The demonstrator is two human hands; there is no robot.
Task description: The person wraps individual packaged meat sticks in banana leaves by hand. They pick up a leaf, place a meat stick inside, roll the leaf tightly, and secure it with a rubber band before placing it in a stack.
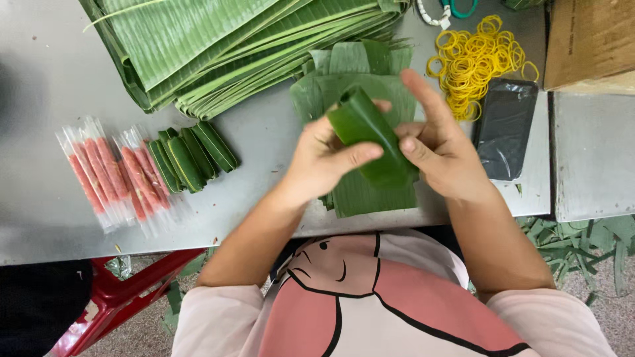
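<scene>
Roll: leaf roll [370,135] between both hands, long axis slanting away-left to near-right.
Left hand [324,158]: my thumb pinching it.
Right hand [443,149]: probably gripping, forefinger raised.

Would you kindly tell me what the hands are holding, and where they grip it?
Both hands, left hand and right hand, hold a green banana-leaf roll around its middle.

Leaf-wrapped roll [370,135] held in both hands: fresh banana leaf, smooth, slightly glossy, finely ribbed; cut leaf pieces [370,192] beneath it: duller, matt green; stacked banana leaves [218,46]: ribbed, satin sheen; sausage sticks [109,175]: clear glossy plastic film over pink filling; rubber bands [479,59]: yellow rubber, matt; black bag [506,125]: shiny crinkled plastic; table [46,99]: grey, smooth, dull metal-like surface; box [589,39]: brown matt cardboard.
</scene>
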